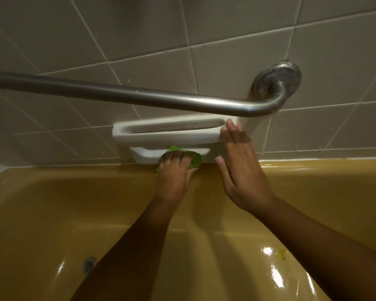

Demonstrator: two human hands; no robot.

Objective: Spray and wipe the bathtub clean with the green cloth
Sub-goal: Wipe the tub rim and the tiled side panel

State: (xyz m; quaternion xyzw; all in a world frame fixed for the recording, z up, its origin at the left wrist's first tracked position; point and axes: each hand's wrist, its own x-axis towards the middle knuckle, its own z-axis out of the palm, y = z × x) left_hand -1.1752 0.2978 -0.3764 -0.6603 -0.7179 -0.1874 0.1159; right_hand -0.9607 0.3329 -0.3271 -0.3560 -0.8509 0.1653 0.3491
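The mustard-yellow bathtub (52, 213) fills the lower half of the view, wet and shiny. My left hand (174, 172) grips the bunched green cloth (194, 159) and presses it against the white ceramic soap dish (143, 156) on the tiled wall, just above the tub's far rim. My right hand (239, 166) is flat with straight fingers, its fingertips touching the right end of the white ceramic handle (167, 132) above the dish. No spray bottle is in view.
A steel grab bar (139, 96) runs across the wall above the soap dish, ending in a round flange (278, 80) at the right. Beige tiles (204, 29) cover the wall. The tub's drain (89, 265) lies at lower left.
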